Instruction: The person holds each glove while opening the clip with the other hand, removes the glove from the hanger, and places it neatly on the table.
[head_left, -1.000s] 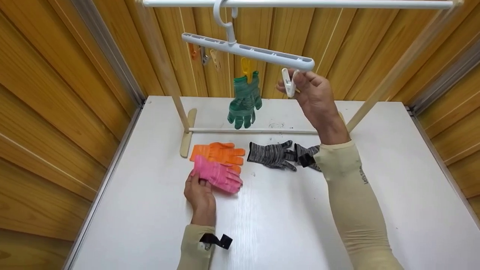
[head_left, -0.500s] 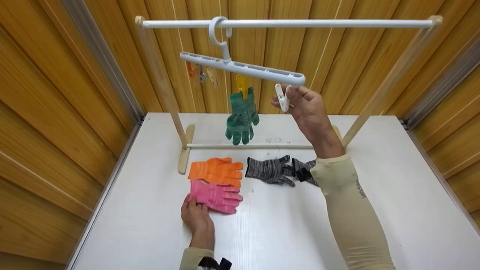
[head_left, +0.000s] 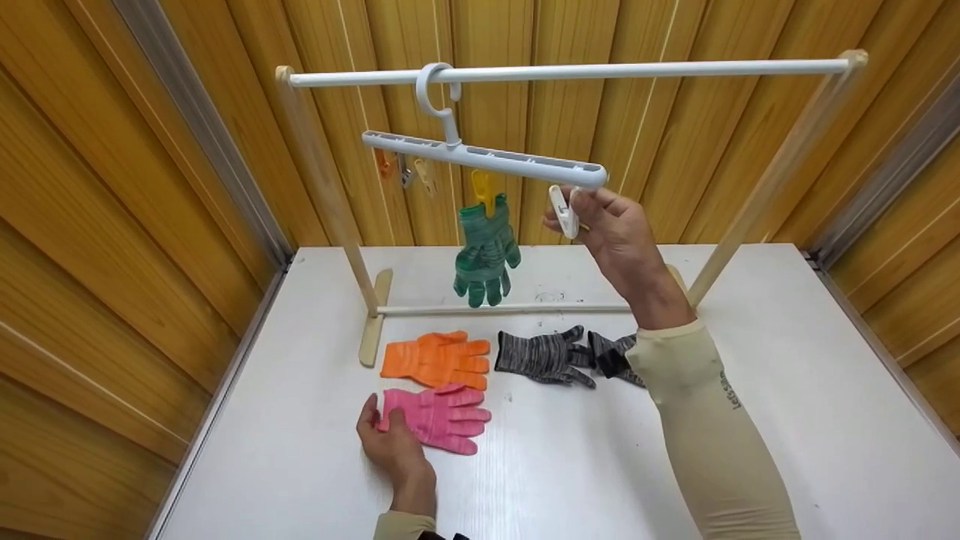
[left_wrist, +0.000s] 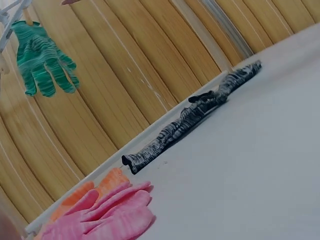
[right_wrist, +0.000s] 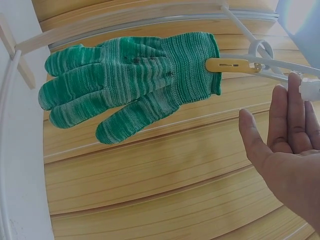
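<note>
A pink glove (head_left: 439,420) lies palm-flat on the white table, just in front of an orange glove (head_left: 439,360). My left hand (head_left: 397,446) is at its cuff, thumb over the cuff's edge and the index finger spread away from it. At the hanger's right end, my right hand (head_left: 615,229) pinches a white clothespin (head_left: 564,212) that hangs below the grey hanger (head_left: 517,161). A green glove (head_left: 486,255) hangs from a yellow clothespin (right_wrist: 232,65) beside the right hand. Little of the left hand shows in the left wrist view.
The hanger hooks over the white rail (head_left: 570,71) of a wooden-legged rack. Orange, metal and beige clips (head_left: 425,178) hang at its left. Two grey-black gloves (head_left: 544,356) lie on the table (head_left: 555,472), one partly behind the right sleeve. Wood-panelled walls (head_left: 187,150) surround the table.
The pink glove has come down flat in front of the orange one, and the left fingers have spread from its cuff. The head view has tilted upward. The right hand stays at the white clothespin.
</note>
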